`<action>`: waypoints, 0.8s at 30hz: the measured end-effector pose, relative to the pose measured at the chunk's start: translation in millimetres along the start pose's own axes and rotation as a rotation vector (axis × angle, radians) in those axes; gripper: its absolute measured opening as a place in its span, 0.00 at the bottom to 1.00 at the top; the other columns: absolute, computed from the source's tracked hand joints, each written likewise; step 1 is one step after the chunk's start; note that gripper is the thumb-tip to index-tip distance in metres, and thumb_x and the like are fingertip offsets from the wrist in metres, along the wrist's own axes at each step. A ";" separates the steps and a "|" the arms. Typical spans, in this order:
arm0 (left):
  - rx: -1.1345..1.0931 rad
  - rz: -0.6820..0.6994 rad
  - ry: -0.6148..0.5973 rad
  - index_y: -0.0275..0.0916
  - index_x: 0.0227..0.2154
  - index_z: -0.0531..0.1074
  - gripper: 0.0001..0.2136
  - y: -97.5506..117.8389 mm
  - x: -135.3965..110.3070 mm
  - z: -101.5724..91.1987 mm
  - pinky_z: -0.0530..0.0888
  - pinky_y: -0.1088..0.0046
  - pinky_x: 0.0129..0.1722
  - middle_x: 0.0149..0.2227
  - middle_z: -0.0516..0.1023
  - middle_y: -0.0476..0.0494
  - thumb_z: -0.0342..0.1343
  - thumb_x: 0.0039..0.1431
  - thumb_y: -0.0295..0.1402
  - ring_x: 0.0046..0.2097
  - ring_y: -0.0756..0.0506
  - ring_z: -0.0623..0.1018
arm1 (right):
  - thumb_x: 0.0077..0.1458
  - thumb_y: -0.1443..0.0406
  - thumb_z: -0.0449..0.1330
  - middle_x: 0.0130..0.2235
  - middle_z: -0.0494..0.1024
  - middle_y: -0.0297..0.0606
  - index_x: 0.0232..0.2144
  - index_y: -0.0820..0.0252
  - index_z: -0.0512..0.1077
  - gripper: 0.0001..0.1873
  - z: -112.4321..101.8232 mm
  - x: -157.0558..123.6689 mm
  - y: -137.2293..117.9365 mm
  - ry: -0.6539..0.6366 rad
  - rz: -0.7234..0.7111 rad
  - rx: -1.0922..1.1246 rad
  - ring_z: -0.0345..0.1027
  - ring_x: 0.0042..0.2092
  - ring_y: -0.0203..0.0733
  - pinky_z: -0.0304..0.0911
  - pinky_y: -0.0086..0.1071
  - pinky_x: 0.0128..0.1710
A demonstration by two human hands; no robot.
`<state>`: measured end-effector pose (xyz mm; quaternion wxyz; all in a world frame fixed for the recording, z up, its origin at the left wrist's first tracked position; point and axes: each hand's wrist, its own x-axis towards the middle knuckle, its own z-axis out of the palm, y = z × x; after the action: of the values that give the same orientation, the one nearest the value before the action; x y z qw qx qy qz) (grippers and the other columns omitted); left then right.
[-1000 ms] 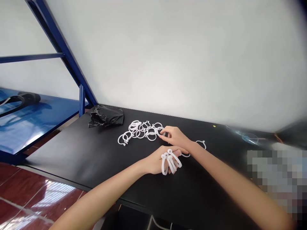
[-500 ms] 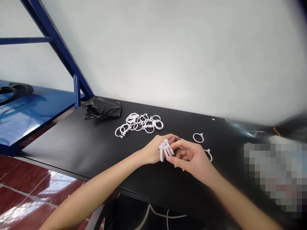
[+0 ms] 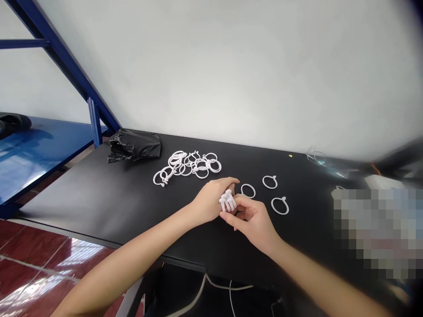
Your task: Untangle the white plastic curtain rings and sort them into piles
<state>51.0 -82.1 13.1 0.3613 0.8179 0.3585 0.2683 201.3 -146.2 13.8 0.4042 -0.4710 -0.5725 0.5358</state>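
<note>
My left hand point(image 3: 209, 203) rests on the black table point(image 3: 99, 198) with several white plastic rings point(image 3: 227, 200) threaded over its fingers, which curl around them. My right hand point(image 3: 253, 220) is against the left, its thumb and fingers pinching at those rings. A pile of loose white rings point(image 3: 187, 165) lies beyond the hands. Three single rings lie to the right: one point(image 3: 247, 190) just past my fingertips, one point(image 3: 269, 182) farther back, one point(image 3: 280, 205) nearest my right wrist.
A crumpled black plastic bag point(image 3: 134, 147) sits at the table's back left. A blue metal frame point(image 3: 62, 66) and blue shelf point(image 3: 29, 149) stand to the left. A white wall rises behind. Cables hang under the table's front edge. A blurred patch covers the right.
My right hand drew back from the ring pile and came to the left hand's rings. The view shifted, and three single rings now show on the right.
</note>
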 end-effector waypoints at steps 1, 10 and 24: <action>-0.001 -0.012 -0.003 0.35 0.50 0.69 0.21 1.4 -0.3 -1.6 0.70 0.74 0.34 0.35 0.77 0.46 0.52 0.51 0.24 0.35 0.47 0.75 | 0.49 0.60 0.68 0.28 0.74 0.35 0.29 0.61 0.74 0.10 -1.9 1.0 -0.1 -0.032 0.030 0.032 0.69 0.28 0.37 0.65 0.27 0.20; 0.178 0.102 -0.171 0.35 0.36 0.69 0.07 3.1 -2.1 -14.1 0.62 0.77 0.26 0.25 0.73 0.49 0.46 0.61 0.26 0.25 0.51 0.70 | 0.53 0.56 0.65 0.34 0.80 0.42 0.34 0.64 0.75 0.15 -12.6 5.5 -4.5 -0.136 0.118 0.246 0.77 0.34 0.41 0.70 0.28 0.26; -0.201 0.156 -0.217 0.36 0.26 0.67 0.08 8.2 -4.3 -11.0 0.63 0.80 0.25 0.20 0.66 0.53 0.46 0.59 0.26 0.22 0.54 0.66 | 0.65 0.52 0.49 0.15 0.53 0.21 0.23 0.58 0.61 0.23 -3.4 -12.0 -6.6 -0.187 -0.052 0.213 0.49 0.13 0.27 0.57 0.25 0.15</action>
<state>44.0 -85.0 25.4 0.4560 0.8272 0.2240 0.2401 206.6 -157.0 21.2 0.4104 -0.3586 -0.5595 0.6245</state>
